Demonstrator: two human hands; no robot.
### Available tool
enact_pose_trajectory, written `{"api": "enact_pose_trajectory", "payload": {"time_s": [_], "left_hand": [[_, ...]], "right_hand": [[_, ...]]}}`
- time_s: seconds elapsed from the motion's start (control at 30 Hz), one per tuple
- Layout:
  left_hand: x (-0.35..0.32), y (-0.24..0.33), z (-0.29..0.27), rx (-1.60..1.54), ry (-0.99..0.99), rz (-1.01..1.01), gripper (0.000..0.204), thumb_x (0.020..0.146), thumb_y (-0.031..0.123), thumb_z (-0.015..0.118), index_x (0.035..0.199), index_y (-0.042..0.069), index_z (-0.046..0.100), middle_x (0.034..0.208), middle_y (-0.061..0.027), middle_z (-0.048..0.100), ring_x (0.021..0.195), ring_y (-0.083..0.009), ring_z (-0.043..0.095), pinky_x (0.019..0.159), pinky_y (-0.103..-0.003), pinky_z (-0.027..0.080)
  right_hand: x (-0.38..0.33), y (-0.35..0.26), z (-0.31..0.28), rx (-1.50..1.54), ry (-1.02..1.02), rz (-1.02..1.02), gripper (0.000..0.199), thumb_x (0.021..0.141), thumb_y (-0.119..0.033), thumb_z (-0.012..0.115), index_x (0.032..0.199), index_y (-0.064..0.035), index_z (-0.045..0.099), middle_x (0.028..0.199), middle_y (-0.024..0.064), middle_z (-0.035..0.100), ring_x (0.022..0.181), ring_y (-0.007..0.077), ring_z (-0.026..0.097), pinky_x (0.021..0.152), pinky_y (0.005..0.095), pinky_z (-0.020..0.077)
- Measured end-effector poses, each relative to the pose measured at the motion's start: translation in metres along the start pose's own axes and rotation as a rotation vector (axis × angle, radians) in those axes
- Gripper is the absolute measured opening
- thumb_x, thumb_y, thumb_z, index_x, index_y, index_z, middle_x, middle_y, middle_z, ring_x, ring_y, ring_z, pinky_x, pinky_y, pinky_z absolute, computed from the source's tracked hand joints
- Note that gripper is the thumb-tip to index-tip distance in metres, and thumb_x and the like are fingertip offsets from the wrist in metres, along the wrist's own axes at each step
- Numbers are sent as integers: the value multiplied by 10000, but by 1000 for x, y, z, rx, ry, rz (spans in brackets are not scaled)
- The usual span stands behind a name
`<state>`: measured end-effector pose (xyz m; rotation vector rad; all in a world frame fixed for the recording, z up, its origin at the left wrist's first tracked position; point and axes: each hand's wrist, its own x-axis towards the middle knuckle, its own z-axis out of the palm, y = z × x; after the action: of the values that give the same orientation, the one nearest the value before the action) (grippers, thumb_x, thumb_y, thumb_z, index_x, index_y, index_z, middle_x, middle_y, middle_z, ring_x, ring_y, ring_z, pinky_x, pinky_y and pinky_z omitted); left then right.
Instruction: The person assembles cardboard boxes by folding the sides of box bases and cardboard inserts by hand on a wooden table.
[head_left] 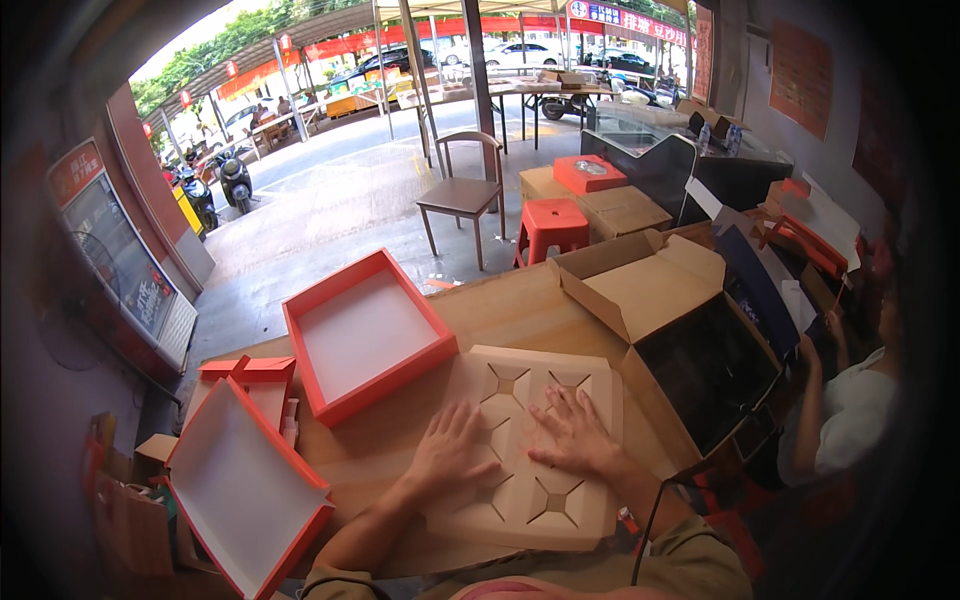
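A tan cardboard insert [522,500] with several X-shaped cut-outs lies flat on the wooden table [370,450] before me. My left hand [455,440] rests palm down on its left side, fingers spread. On the right side of the insert my right hand [572,432] presses down the same way, fingers apart. Beyond my left hand, a red box tray [365,330] with a white inside stands open-side up. Another red and white box part [245,480] leans tilted at the table's left edge.
To the right stands an open brown carton [650,290] with a dark inside. A person [850,410] beside it handles box parts. Past the table are a red stool [551,228], a brown chair [460,195] and a glass display counter [640,150]. A glass-fronted fridge [125,255] stands left.
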<state>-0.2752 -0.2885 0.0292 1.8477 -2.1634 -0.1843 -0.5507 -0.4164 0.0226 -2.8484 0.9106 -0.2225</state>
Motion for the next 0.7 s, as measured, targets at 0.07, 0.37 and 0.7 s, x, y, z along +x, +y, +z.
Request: {"api": "enact_pose_trajectory", "payload": {"time_s": [0.07,0.37,0.7], "left_hand": [[1,2,-2,3,-10,-8,1012,923,627,658,1624,-28,335,1689,-295,312,1602,-442,230,1315,-513,175],[-2,8,-24,126,-136,-67,1041,904,711,672,1638,37,370,1681,-313,321,1576,-468,296,1268,-544,284],[-16,42,-15,151,-154,-334,953,939,701,625,1647,120,361,1595,-335,359,1515,-516,315,1174,-685,308]], "right_hand": [[0,-1,-2,-4,-19,5,894,952,-738,540,1657,-204,407,1717,235,272,1626,394,163,1305,619,65],[-2,-7,6,-10,-38,98,921,947,-760,531,1670,-210,385,1745,212,230,1636,381,133,1288,661,46],[20,-67,-31,-31,-216,539,873,951,-691,600,1590,-124,423,1633,243,349,1550,438,262,1194,688,281]]}}
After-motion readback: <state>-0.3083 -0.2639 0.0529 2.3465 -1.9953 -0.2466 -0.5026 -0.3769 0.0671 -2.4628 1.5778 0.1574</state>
